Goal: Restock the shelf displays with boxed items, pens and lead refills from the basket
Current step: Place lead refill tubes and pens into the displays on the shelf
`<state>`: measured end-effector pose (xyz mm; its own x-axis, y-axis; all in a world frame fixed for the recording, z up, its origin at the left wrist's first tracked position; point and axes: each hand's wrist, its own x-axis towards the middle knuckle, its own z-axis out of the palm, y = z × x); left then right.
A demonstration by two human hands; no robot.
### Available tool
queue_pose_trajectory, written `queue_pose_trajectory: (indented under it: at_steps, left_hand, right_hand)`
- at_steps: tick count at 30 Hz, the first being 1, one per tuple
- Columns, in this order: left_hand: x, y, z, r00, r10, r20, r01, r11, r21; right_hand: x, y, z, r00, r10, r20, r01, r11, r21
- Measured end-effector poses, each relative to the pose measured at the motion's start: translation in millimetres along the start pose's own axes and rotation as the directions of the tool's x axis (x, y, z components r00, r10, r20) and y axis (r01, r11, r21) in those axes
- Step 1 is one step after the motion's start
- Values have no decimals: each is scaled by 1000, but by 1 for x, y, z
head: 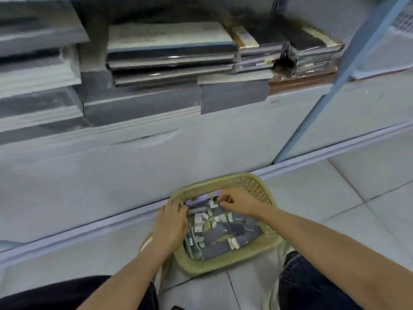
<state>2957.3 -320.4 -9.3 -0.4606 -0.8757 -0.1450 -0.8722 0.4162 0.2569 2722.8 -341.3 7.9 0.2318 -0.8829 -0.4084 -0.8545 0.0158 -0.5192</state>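
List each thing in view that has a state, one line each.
basket: upright on the floor, open, holding many boxes.
boxes: loose and jumbled in the basket.
pack: across the basket's far end, between both hands.
left hand: at the pack's left end; grip unclear.
right hand: pinches the pack's right end.
shelf: loaded with flat stacks.

Bare forearms (134, 271), dark denim trousers (312, 287)
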Motion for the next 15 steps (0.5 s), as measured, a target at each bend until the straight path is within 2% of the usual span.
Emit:
queue_pose_trajectory:
  at_steps: [2, 5, 9, 12, 15]
  left_hand:
    - [-9, -13, 24, 998, -32, 55, 34, 999, -26]
    - [-17, -23, 41, 998, -11, 70, 13, 1000, -21]
    - [-17, -25, 40, 997, -33, 70, 39, 995, -94]
    - [-14, -24, 40, 999, -29, 43, 34, 993, -110]
    - [-7, -23, 38, 997, -57, -46, 51, 991, -126]
  right_hand:
    - [3, 21, 31, 992, 83, 99, -79, 996, -36]
    - [0, 41, 69, 971, 168, 168, -156, 984, -83]
    - [-3, 51, 104, 971, 155, 181, -119, 974, -194]
    - [1, 58, 104, 966, 144, 217, -121, 986, -114]
    - [6, 67, 83, 964, 139, 227, -148, 989, 22]
